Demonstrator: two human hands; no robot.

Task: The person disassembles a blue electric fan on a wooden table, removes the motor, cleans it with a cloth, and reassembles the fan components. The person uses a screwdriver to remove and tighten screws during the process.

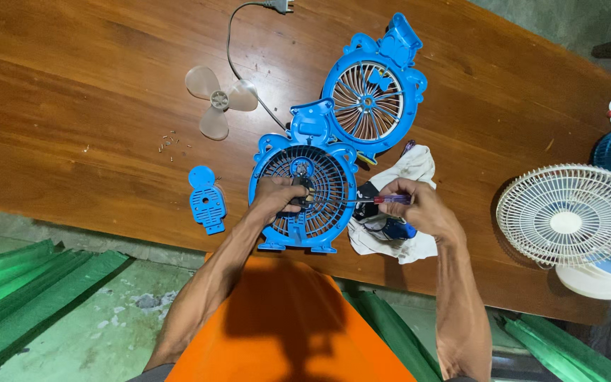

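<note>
Red-handled screwdriver (pixel 383 200) level, tip leftward | right hand (pixel 422 209) grips it; left hand (pixel 277 198) clasps grille (pixel 304 194)

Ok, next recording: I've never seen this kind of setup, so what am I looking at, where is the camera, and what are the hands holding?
There is one picture, taken by a camera worn on a person's head, looking down at their two bare hands over a wooden table. The left hand rests on a blue fan housing, gripping its centre. The right hand holds a screwdriver pointed sideways into that housing. Around them lie a blue front grille, a pale fan blade, a small blue cover, a white cloth, tiny screws and a power cord. A whole white fan sits at the right.
</note>
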